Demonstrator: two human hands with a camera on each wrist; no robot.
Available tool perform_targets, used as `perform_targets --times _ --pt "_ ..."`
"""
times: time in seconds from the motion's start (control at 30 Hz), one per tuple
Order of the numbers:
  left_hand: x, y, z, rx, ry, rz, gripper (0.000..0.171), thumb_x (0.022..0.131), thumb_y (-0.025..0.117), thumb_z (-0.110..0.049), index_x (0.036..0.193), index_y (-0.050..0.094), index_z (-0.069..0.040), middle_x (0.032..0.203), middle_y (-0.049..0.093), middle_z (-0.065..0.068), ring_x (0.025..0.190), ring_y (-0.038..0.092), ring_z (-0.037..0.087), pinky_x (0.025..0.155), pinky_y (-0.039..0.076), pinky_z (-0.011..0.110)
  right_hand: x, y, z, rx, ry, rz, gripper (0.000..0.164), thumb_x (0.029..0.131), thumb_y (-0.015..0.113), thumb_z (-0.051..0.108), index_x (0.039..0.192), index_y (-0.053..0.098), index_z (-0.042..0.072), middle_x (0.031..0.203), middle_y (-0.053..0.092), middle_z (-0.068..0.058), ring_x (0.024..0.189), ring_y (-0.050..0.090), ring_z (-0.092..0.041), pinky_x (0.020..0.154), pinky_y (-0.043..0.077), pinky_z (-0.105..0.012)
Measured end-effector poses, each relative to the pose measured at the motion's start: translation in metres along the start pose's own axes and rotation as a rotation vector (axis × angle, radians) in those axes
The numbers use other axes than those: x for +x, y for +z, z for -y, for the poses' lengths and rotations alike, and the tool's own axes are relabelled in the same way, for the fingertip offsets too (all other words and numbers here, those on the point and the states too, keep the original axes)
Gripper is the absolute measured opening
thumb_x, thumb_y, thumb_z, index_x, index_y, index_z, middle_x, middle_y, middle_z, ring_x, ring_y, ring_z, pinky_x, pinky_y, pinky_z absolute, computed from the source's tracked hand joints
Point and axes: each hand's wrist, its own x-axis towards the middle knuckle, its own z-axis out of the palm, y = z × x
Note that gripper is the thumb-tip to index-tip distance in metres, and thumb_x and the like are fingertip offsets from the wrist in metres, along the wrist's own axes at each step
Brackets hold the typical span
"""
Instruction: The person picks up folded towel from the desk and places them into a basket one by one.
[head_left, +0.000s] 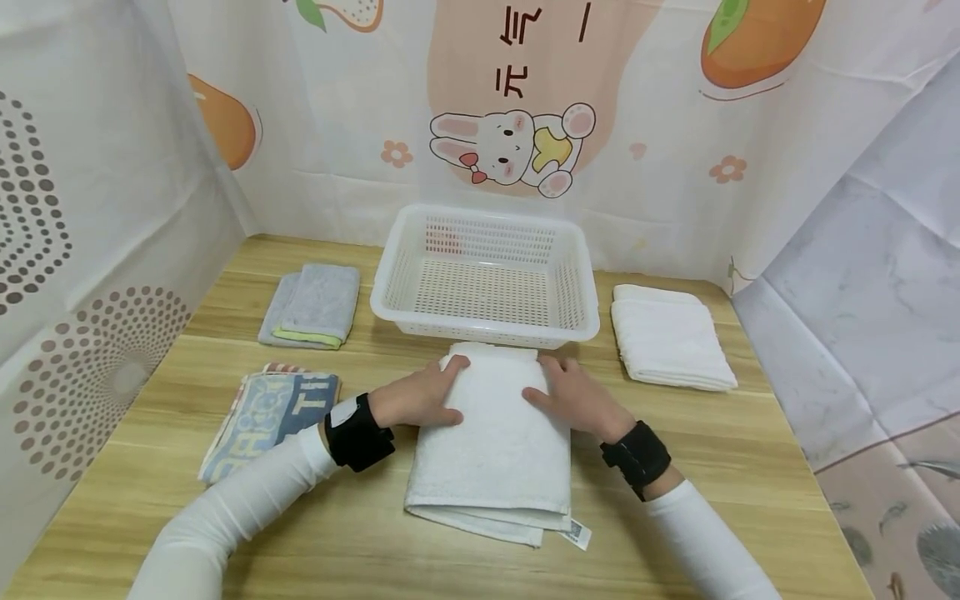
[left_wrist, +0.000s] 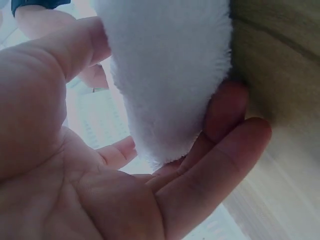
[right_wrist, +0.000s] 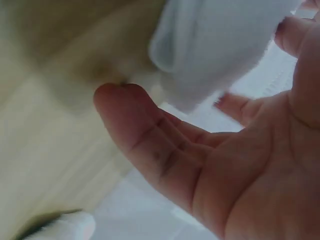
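Observation:
A folded white towel (head_left: 491,450) lies in front of the white plastic basket (head_left: 480,325), its far end close to the basket. My left hand (head_left: 423,393) grips its left side; in the left wrist view, thumb and curled fingers stand either side of the thick, fluffy edge (left_wrist: 170,80). On the opposite side my right hand (head_left: 577,398) holds the towel, thumb on top. In the right wrist view, fingers (right_wrist: 145,125) reach around the towel's edge (right_wrist: 215,55), some of their tips hidden. A small white tag (head_left: 577,534) sticks out at the near right corner.
Folded grey cloths (head_left: 318,300) with a lime edge lie left of the basket. Nearer sits a blue and cream patterned towel (head_left: 281,408), partly behind the left forearm. Another folded white towel (head_left: 671,333) lies on the right. A printed curtain (head_left: 322,125) hangs behind the wooden table (head_left: 720,442).

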Motion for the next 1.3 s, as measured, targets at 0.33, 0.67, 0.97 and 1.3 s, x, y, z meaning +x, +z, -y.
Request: perform_targets --times 0.33,0.67,0.97,1.3 --pt "-0.004 0.001 0.001 0.007 -0.004 -0.011 0.079 0.091 0.072 -0.027 0.154 0.026 -0.013 0.134 0.048 0.028 0.092 0.058 0.023 0.081 0.050 0.037 -0.024 0.007 -0.014 0.367 -0.015 -0.031 0.085 0.098 0.064 0.030 0.155 0.011 -0.005 0.146 0.037 -0.032 0.132 0.044 -0.043 0.105 0.040 -0.054" --pt "-0.006 0.004 0.005 -0.020 0.036 -0.035 0.079 0.091 0.072 -0.023 0.153 0.026 -0.010 0.125 0.055 0.026 0.093 0.057 0.022 0.079 0.050 0.036 -0.038 0.008 -0.017 0.844 0.235 0.055 0.086 0.099 0.061 0.020 0.158 0.000 0.003 0.143 0.036 -0.033 0.116 0.056 -0.038 0.081 0.055 -0.041" --pt "-0.009 0.004 0.007 -0.068 0.011 -0.061 0.078 0.093 0.070 -0.025 0.154 0.024 -0.012 0.134 0.050 0.029 0.092 0.057 0.023 0.079 0.050 0.037 -0.043 0.016 -0.007 1.109 0.354 -0.008 0.086 0.093 0.064 0.007 0.156 0.007 -0.003 0.150 0.035 -0.031 0.133 0.045 -0.037 0.106 0.041 -0.042" --pt "-0.006 0.006 0.010 -0.078 0.024 -0.093 0.078 0.094 0.069 -0.025 0.155 0.023 -0.010 0.136 0.050 0.029 0.103 0.056 0.026 0.085 0.050 0.040 -0.035 0.025 0.001 0.987 0.183 0.020 0.080 0.093 0.066 0.008 0.155 0.015 0.001 0.151 0.033 -0.023 0.131 0.043 -0.033 0.104 0.040 -0.042"
